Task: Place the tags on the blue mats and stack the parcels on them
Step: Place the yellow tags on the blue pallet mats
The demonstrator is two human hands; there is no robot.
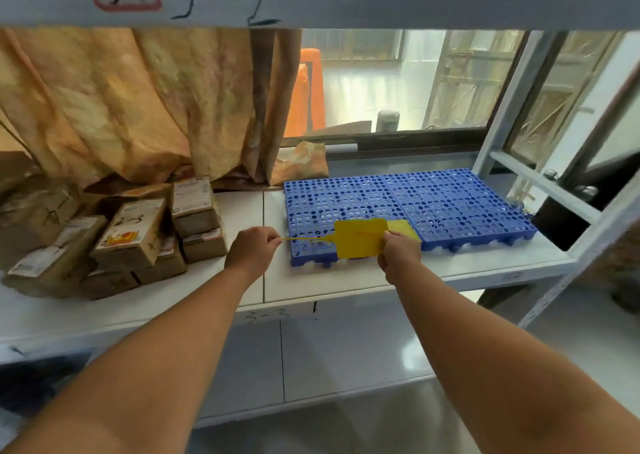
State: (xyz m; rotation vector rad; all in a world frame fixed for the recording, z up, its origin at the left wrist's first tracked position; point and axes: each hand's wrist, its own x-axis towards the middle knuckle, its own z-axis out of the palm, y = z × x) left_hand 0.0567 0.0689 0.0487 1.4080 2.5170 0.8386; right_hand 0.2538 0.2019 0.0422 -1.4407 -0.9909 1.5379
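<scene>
The yellow tag point(360, 238), thin, light and floppy by its look, hangs over the front left corner of the blue mats point(450, 204). The right hand point(398, 256) pinches its card edge, the left hand point(252, 249) its strap point(301, 239). Stiff-looking parcels point(131, 232) wait at the shelf's point(346, 280) left end.

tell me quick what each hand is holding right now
left hand: pinches the thin strap of the yellow tag
right hand: grips the yellow tag itself
</scene>
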